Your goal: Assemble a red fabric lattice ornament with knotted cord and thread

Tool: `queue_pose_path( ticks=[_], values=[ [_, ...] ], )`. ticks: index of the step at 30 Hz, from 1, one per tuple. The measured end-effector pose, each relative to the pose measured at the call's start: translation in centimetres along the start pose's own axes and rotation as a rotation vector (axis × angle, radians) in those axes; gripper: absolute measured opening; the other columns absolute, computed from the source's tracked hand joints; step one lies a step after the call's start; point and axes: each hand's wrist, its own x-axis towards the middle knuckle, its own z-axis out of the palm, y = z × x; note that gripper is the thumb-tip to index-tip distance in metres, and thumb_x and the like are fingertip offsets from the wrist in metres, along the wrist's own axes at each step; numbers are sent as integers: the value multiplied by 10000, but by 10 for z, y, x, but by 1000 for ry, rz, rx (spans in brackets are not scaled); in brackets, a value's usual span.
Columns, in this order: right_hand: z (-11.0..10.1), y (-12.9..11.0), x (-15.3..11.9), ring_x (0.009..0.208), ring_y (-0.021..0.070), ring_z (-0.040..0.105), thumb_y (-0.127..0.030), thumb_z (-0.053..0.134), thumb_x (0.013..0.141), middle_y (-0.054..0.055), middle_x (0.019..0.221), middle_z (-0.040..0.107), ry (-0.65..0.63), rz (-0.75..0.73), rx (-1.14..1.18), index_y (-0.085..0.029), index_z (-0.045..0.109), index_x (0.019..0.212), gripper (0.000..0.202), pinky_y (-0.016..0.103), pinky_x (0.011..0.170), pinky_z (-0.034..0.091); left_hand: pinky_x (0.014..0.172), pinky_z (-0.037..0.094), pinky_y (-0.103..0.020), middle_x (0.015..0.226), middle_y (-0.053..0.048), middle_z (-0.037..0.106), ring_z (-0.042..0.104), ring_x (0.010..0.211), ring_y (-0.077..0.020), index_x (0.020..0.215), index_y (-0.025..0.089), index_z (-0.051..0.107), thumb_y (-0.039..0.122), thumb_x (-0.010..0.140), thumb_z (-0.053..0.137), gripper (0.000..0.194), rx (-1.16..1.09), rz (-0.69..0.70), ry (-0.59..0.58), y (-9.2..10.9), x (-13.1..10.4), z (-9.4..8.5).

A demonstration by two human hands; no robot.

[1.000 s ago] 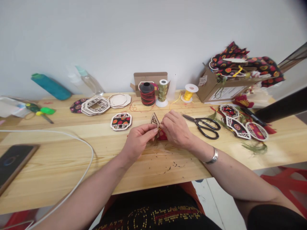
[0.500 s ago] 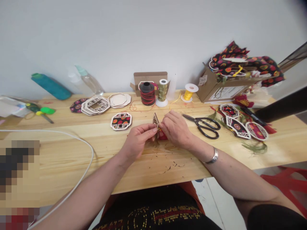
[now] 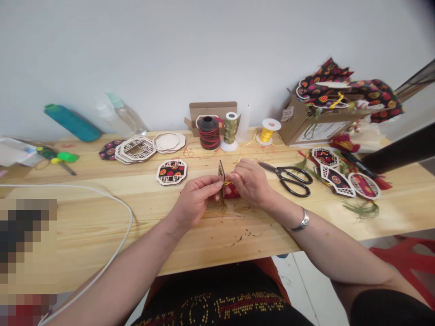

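Note:
My left hand (image 3: 201, 194) is closed on a thin fretwork ornament (image 3: 221, 171), which stands edge-on between thumb and fingers. A green tassel (image 3: 223, 202) hangs below it. My right hand (image 3: 250, 183) pinches yellow cord (image 3: 227, 183) close to the ornament's face; the cord trails back toward a white spool of yellow cord (image 3: 267, 132). Beneath the fingers lies a piece of red patterned fabric (image 3: 232, 191), partly hidden by my right hand. Black-handled scissors (image 3: 288, 177) rest just right of that hand.
Left of my hands lies a fabric-backed ornament (image 3: 171, 172), with wooden frames (image 3: 136, 149) behind it. Spools of dark red cord (image 3: 209, 133) and gold thread (image 3: 231, 129) stand at the back. Finished ornaments (image 3: 336, 181) and a fabric-filled box (image 3: 314, 127) are at right. A white cable (image 3: 115, 197) crosses the left.
My right hand has shifted slightly right, away from the ornament, and the yellow cord between them shows more. The ornament has turned more edge-on in my left hand.

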Motion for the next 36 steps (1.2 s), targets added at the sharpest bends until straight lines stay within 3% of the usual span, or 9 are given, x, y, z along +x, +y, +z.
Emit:
queue_pose_path(
  ticks=[4, 7, 11, 14, 18, 26, 36],
  values=[
    [-1, 3, 0, 538, 125, 413, -456, 273, 1021, -6, 529, 447, 80, 186, 149, -204, 414, 544, 557, 287, 575, 332, 565, 350, -216, 667, -67, 721, 488, 544, -79, 769, 132, 773, 265, 647, 791, 181, -54, -31, 49, 1, 1, 1],
    [-5, 6, 2, 575, 130, 472, -450, 320, 1013, 2, 579, 506, 141, 258, 237, -193, 506, 600, 520, 291, 607, 374, 563, 356, -214, 659, -72, 717, 486, 538, -79, 755, 119, 764, 267, 618, 806, 206, -77, -53, 71, 1, 1, 1],
    [-10, 9, 5, 777, 169, 584, -414, 512, 953, 39, 788, 644, 118, 138, 340, -193, 667, 878, 280, 326, 734, 455, 555, 355, -210, 663, -73, 703, 493, 563, -85, 761, 106, 762, 270, 612, 806, 226, -87, -54, 72, 2, 2, 1],
    [-10, 9, 6, 796, 176, 596, -395, 665, 863, 35, 802, 661, 89, 22, 391, -210, 691, 966, 214, 344, 756, 480, 552, 354, -207, 666, -62, 687, 501, 586, -89, 753, 102, 763, 268, 602, 811, 229, -94, -39, 90, 3, 3, 1],
    [-7, 8, 5, 746, 166, 596, -354, 751, 791, 29, 760, 659, 90, -14, 411, -203, 711, 919, 202, 336, 725, 494, 550, 353, -208, 691, -57, 683, 501, 600, -89, 755, 104, 767, 260, 580, 821, 240, -105, -29, 128, 3, 4, 2],
    [-8, 3, 5, 742, 163, 606, -259, 704, 838, 39, 747, 685, 102, -7, 387, -200, 730, 857, 66, 337, 714, 521, 535, 342, -222, 673, -58, 679, 493, 583, -90, 726, 107, 756, 230, 588, 806, 191, -92, -9, 130, 3, 3, 3],
    [-7, 3, 6, 727, 162, 597, -199, 666, 862, 37, 713, 684, 117, -41, 375, -193, 707, 808, 68, 336, 705, 517, 546, 351, -219, 669, -59, 692, 499, 587, -95, 750, 121, 761, 254, 620, 801, 191, -48, 7, 94, 2, 1, 2]
  ],
)
